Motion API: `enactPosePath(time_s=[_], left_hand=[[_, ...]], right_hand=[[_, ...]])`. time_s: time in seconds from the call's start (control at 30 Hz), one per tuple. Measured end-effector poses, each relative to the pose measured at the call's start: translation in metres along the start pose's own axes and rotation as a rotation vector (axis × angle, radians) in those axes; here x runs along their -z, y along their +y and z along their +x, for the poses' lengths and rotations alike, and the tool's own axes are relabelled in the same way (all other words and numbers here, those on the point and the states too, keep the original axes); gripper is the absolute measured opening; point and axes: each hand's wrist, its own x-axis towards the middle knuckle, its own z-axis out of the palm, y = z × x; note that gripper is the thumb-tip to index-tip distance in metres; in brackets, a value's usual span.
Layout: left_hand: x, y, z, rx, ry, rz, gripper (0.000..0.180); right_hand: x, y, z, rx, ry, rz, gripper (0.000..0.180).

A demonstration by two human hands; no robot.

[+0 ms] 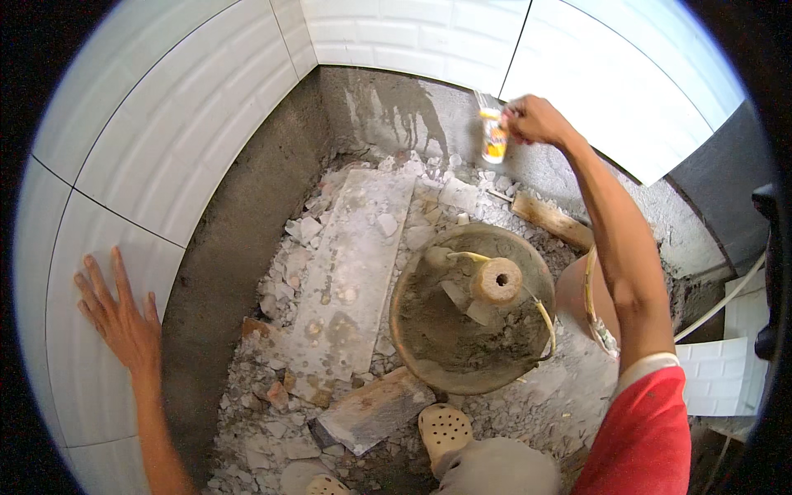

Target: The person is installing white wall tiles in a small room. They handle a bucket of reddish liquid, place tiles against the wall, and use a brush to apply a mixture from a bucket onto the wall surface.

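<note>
Nearest the person, below both hands, a perforated beige clog stands on rubble beside a mortar-stained board. Up and to the left, the left hand lies open and flat, fingers spread, against a white wall tile. Between the hands sits a round pan caked with grey mortar; a tool with a thick round wooden handle rests inside it. Left of the pan, a long mortar-covered slab lies across broken tile pieces. Under the right forearm stands a brown bucket. Farthest out, the right hand is raised and closed around the top of a small bottle with a yellow label, held near the bare cement wall. The bottle hangs just below the fingers.
</note>
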Motion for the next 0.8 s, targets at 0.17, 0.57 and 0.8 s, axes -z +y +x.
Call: enactPosePath(time_s=[0.17,0.57,0.8], left_hand=[[0.001,-0.001,-0.003,-0.032,0.020,-0.038,0.101],[-0.018,0.001,-0.002,0.001,0.068,-0.047,0.101],[-0.015,0.000,0.001,0.000,0.017,0.002,0.105]], right_hand=[[-0.021,0.021,0.005,-0.022,0.237,0.074,0.025],[-0.019,0.088,-0.126,-0.125,-0.077,-0.276,0.019],[-0.052,-0.017,0.084,0.270,-0.086,-0.453,0.022]])
